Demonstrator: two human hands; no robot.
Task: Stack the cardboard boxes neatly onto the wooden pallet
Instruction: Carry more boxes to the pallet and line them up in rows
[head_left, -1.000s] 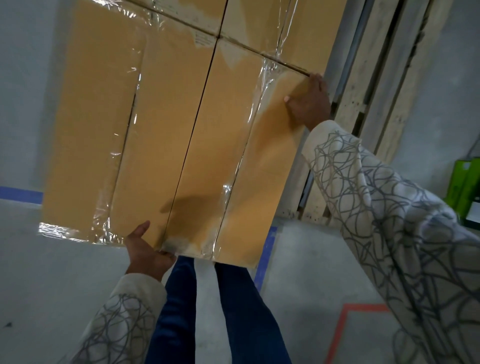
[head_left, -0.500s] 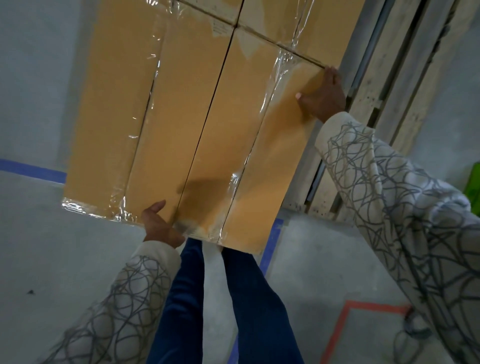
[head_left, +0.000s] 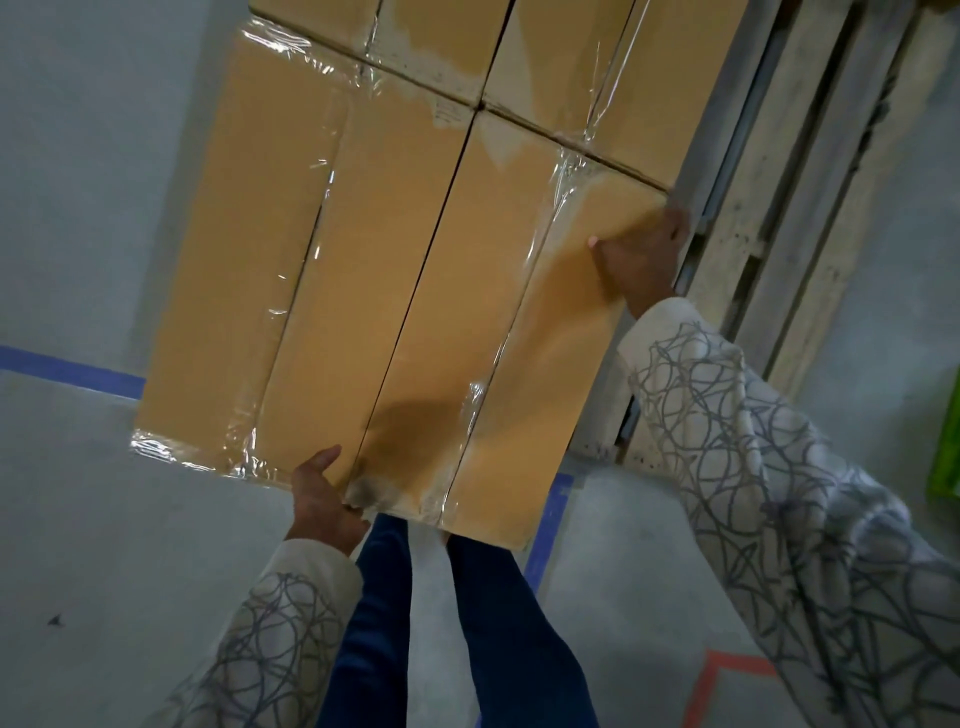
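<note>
Little has shifted since the earlier frame. The cardboard box (head_left: 395, 291) is held above the floor, its long axis running away from the person, with the wooden pallet (head_left: 779, 249) just to its right. It still overhangs the blue floor tape (head_left: 548, 512). The right hand (head_left: 641, 260) has its grip curled over the far right edge, now a touch lower. The left hand (head_left: 324, 499), the nearer one, pinches the near edge.

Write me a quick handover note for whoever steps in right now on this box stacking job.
Left hand grips the near edge of the film-wrapped cardboard box, thumb on top.
Right hand grips its far right edge.
The box's far end meets other boxes; the wooden pallet runs along the right.
Done: those boxes lie side by side.
Left: line this box up flush with them and let go. I cannot tell whether it is fully set down.
</note>
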